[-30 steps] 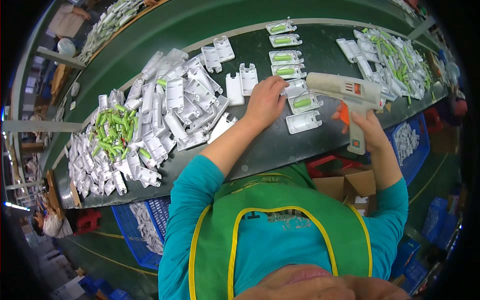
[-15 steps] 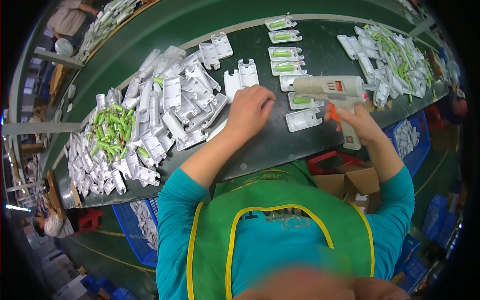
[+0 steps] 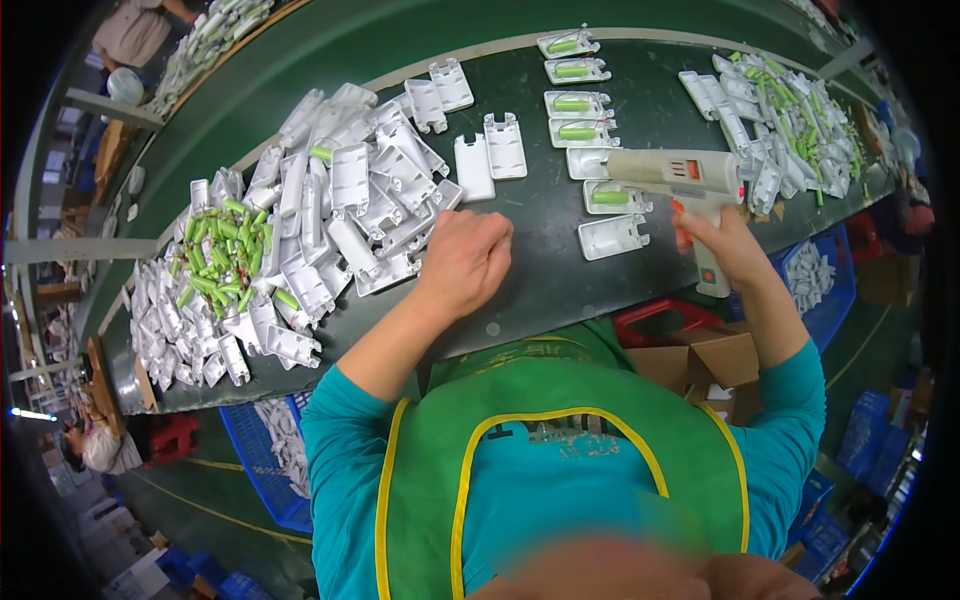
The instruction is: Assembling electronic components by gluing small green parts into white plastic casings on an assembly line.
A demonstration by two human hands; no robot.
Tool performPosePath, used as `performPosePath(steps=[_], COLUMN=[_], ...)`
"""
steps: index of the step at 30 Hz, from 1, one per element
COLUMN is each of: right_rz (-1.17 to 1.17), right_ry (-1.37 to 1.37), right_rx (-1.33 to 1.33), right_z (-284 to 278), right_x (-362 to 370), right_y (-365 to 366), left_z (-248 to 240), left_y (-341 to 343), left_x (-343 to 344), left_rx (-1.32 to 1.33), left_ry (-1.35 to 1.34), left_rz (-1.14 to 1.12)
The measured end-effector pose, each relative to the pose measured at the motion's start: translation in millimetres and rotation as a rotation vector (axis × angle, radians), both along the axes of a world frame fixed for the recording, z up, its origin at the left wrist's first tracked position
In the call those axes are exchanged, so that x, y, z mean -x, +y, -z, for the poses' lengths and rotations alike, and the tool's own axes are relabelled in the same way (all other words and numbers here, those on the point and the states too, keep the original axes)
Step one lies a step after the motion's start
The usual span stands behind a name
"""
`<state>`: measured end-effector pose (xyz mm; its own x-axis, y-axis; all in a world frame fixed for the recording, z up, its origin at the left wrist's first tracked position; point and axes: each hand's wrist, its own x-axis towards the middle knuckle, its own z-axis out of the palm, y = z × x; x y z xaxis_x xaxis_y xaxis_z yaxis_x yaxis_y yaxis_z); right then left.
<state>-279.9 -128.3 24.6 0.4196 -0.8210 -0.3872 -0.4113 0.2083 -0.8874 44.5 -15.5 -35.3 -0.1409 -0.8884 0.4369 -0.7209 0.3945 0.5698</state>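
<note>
My right hand (image 3: 722, 243) is wrapped round the handle of a pale glue gun (image 3: 665, 172) with an orange trigger. Its front end points left, over a column of open white plastic casings (image 3: 612, 238). Most casings in this column hold a green battery cell (image 3: 607, 197) with thin wires; the lowest one has no cell. My left hand (image 3: 465, 262) is a closed fist, knuckles up, low over the table beside the casing pile (image 3: 350, 180). Whatever its fingers may hold is hidden. Just beyond it lie two white casing pieces (image 3: 506, 147) side by side.
Loose green cells (image 3: 225, 250) lie among the casings on the left. Casings with cells are heaped (image 3: 800, 125) at the far right. Blue crates (image 3: 262, 465) of white parts, a cardboard box (image 3: 725, 360) and a red stool (image 3: 655, 318) stand below the table edge.
My left hand has drawn back towards me and slightly left, away from the two casing pieces. The glue gun in my right hand has shifted slightly right.
</note>
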Motion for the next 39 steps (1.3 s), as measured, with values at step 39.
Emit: performPosePath(steps=[39], right_rz=[0.212], right_ry=[-0.729], right_rx=[-0.205], right_z=[48], right_x=[27], right_y=[20], left_z=[-108], left_y=[59], left_x=[-304], left_rx=[-0.21], left_ry=[-0.859], left_rz=[-0.667])
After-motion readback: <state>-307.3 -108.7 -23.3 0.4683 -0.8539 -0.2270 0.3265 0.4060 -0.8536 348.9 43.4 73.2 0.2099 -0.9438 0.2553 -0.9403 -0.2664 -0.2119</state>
